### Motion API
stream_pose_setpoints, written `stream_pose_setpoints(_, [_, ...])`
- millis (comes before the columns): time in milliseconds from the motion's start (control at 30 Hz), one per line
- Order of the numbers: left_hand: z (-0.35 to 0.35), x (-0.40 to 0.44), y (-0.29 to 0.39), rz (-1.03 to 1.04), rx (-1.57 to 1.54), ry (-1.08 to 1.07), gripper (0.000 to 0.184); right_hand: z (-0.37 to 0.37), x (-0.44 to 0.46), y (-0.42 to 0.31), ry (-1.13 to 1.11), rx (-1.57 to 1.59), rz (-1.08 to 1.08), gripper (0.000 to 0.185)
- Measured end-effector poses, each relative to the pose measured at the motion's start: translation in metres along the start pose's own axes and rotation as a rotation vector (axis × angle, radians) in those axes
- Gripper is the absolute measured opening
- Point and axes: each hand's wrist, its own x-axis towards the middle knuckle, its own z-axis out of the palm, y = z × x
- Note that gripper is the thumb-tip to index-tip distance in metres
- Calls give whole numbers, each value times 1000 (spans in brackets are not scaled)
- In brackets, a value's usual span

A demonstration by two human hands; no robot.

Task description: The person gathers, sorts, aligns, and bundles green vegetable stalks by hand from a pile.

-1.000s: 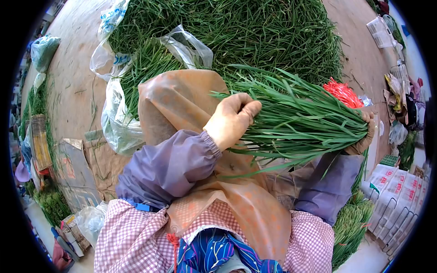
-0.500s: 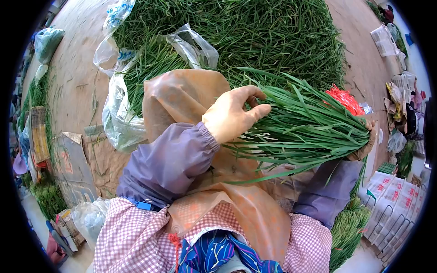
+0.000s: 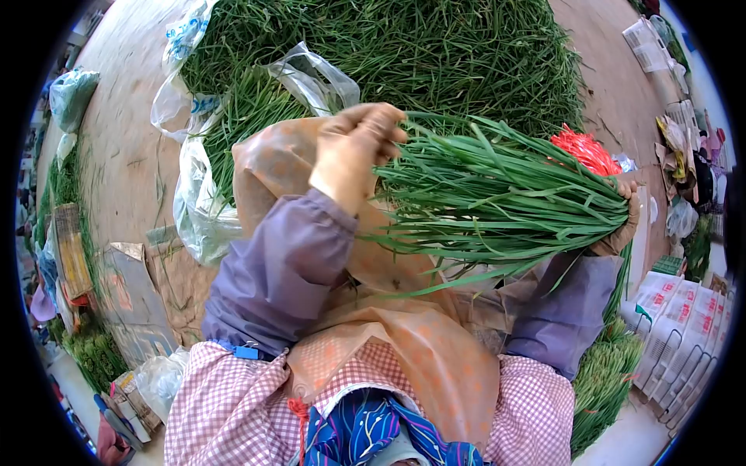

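A thick bunch of long, flat green leaves, which look like garlic chives (image 3: 497,194), lies sideways before me with its tips fanned to the left. My right hand (image 3: 622,221) is wrapped round its gathered end at the right. Just beyond the leaf tips is my left hand (image 3: 359,147), raised, its fingers curled together and slightly blurred. Whether a leaf is caught in those fingers I cannot make out. Under both arms a translucent orange-brown apron (image 3: 420,342) covers my lap.
A large heap of loose green leaves (image 3: 404,54) spreads ahead. Left of my knee, a clear plastic bag (image 3: 198,194) holds more leaves. Red strands (image 3: 584,150) lie behind my right hand. White crates (image 3: 680,326) stand at right, beside tied green bundles (image 3: 602,380). Flattened cardboard (image 3: 183,283) lies left.
My left hand has drawn left and slightly up, away from the leaf tips, and its fingers have curled in. The right hand keeps its hold on the bunch.
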Motion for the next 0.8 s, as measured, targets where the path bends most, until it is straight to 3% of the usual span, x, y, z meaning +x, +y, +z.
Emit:
stream_pose_setpoints(67, [0, -4, 6, 77, -50, 112, 17, 0, 0, -1, 8, 2, -4, 13])
stream_pose_setpoints(167, [16, -32, 11, 574, 452, 139, 16, 6, -1, 4, 17, -3, -3, 13])
stream_pose_setpoints(200, [7, -32, 10, 638, 520, -52, 17, 9, -1, 6, 19, -7, 0, 13])
stream_pose_setpoints(233, [6, -44, 22, 438, 599, -241, 26, 8, 0, 7, 15, -5, 0, 13])
stream_pose_setpoints(300, [16, -48, 16, 495, 823, -433, 27, 7, 1, 8, 3, -6, 0, 14])
stream_pose_setpoints(367, [32, -50, 4, 585, 876, -374, 27, 13, 0, 11, -5, -49, 5, 15])
stream_pose_setpoints(433, [42, -48, 5, 373, 798, -473, 24, 9, 0, 11, -14, -50, 23, 16])
stream_pose_setpoints(500, [44, -43, -12, 375, 688, -503, 21, 11, -2, 11, 11, -66, -3, 18])
stream_pose_setpoints(633, [38, -45, -8, -125, 383, -423, 18, 12, 1, 13, -91, 112, -6, 21])
stream_pose_setpoints(700, [24, -37, -31, -68, 184, -317, 18, 17, -1, 10, -60, 90, -23, 24])
stream_pose_setpoints(733, [22, -35, -30, -171, 83, -158, 16, 16, -2, 9, -59, 91, -30, 24])
stream_pose_setpoints(800, [16, -31, -29, -73, 36, -38, 18, 14, -1, 9, -89, 95, -28, 24])
